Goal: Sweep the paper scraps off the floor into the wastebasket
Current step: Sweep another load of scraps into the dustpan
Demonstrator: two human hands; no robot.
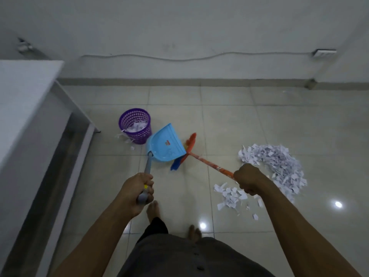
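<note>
Head view: your left hand [137, 191] is closed around the grey dustpan handle [147, 164], your right hand [248, 179] around the orange broom [209, 162]. Paper scraps [275, 166] lie heaped on the floor [229, 120] beside your right hand; farther left, the blue dustpan [165, 143] sits beside the purple wastebasket [135, 124].

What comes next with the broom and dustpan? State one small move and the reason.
Probably swing the broom in the right hand back to the paper pile: the dustpan looks empty, and the basket already holds scraps.
</note>
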